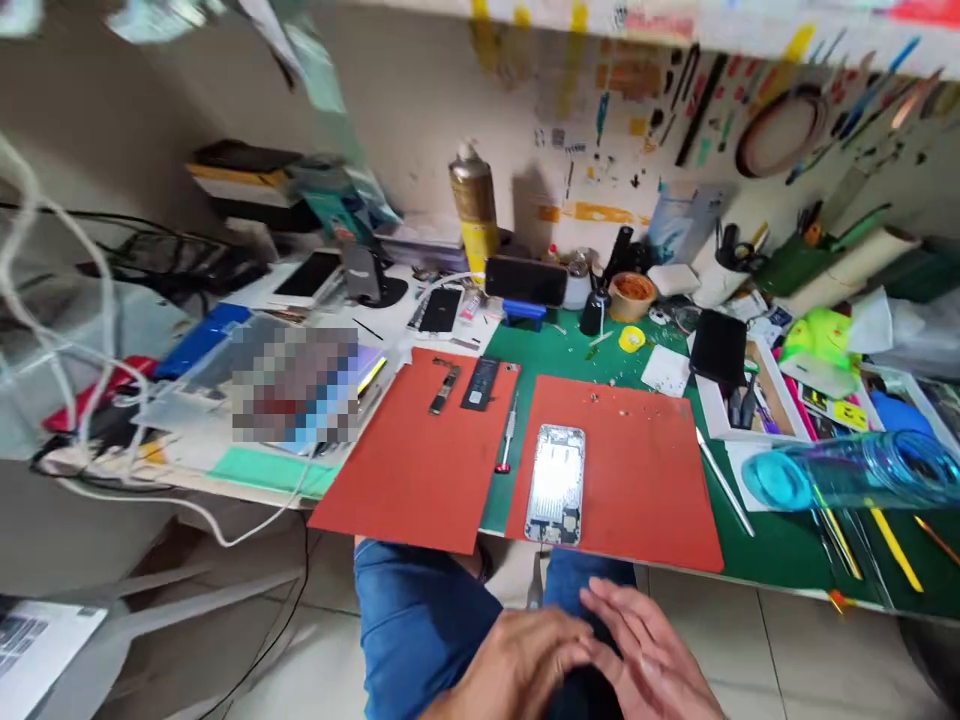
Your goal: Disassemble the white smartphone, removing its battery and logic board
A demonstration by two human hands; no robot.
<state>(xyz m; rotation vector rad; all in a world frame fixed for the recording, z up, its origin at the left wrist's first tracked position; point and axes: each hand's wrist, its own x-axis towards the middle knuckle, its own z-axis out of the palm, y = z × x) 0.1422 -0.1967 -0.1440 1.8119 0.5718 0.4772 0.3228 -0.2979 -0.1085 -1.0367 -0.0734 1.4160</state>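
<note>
My left hand [517,655] and my right hand [646,645] meet above my lap, below the table's front edge. The left fingers bend towards the right thumb and are blurred, their tips partly hidden. My right hand is open, fingers stretched out, with nothing seen in it. Nearest to the hands, a phone housing [556,485] with its bright metal inside facing up lies on the right orange mat [637,480]. On the left orange mat [405,470] lie a narrow phone circuit board [445,389] and a black phone battery [479,384]. A small screwdriver [508,432] lies between the mats.
A blue bottle [862,472] lies on its side at the right, near a silver pen-like tool [724,482] and tweezers. Behind stand a yellow spray can [475,205] and a dark phone on a blue stand [523,314]. White cables [225,530] hang at the left.
</note>
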